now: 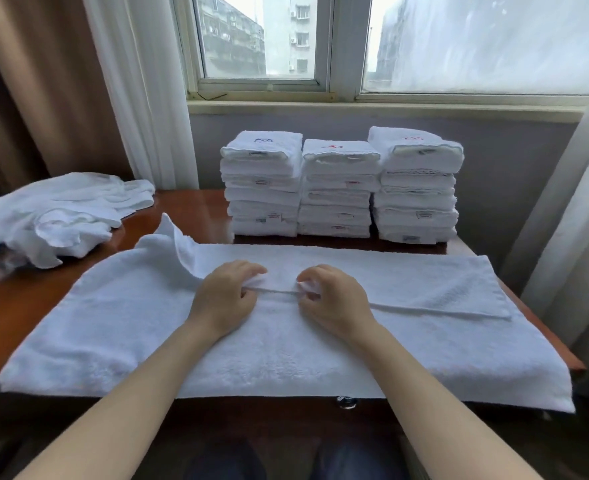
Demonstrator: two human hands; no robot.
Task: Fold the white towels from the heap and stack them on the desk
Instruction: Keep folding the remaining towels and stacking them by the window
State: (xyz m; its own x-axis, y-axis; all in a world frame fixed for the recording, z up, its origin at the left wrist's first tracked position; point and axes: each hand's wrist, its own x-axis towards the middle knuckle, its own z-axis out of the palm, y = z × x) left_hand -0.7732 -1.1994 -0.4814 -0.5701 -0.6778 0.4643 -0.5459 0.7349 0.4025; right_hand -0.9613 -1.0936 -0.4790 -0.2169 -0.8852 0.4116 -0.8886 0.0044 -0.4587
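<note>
A long white towel lies spread across the wooden desk, its far half folded toward me with the edge running along the middle. My left hand and my right hand sit close together at the centre, and each pinches that folded edge. The towel's far left corner stands up, rumpled. A heap of unfolded white towels lies at the left end of the desk. Three stacks of folded white towels stand side by side at the back, below the window.
A window with a sill runs behind the stacks. Brown and white curtains hang at the left, a white curtain at the right. The towel's near edge hangs over the desk front, above a drawer knob.
</note>
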